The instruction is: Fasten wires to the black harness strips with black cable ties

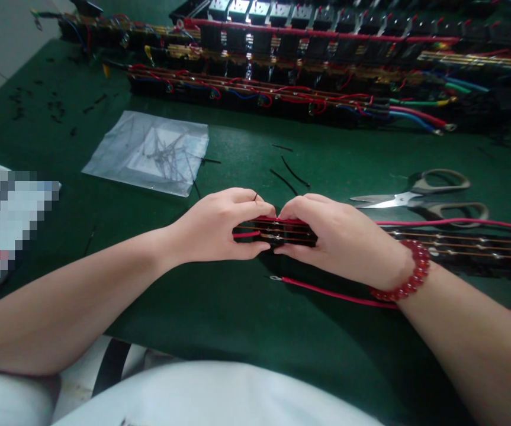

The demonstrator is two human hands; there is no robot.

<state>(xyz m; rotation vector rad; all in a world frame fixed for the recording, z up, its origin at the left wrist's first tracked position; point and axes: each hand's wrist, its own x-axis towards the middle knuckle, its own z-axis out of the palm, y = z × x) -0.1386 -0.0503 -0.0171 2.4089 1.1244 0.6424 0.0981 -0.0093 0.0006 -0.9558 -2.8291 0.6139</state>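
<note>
a: counts, quick?
b: two hands, one black strip (277,232), one pair of scissors (410,198), one bag (153,151), one bracelet (408,272). three loose black ties (295,171) beyond the hands. rear assemblies (255,89) overlap, can't count.
a: hand states?
b: left hand (219,225) pinching the strip's left part, thumb on the near side, fingers on the far side. right hand (335,236) same grip just beside it, fingertips nearly meeting.
a: strip location?
b: in both hands, over the green table (184,313), running off right under the right wrist.
a: edges, room?
b: near edge passes below the left forearm; open green on the near side of the strip, except a red wire (326,289) with a ring end. scissors lie just beyond the strip.
a: containers?
b: the bag (clear plastic, bit crinkly) has thin dark ties inside, some poking out right.
</note>
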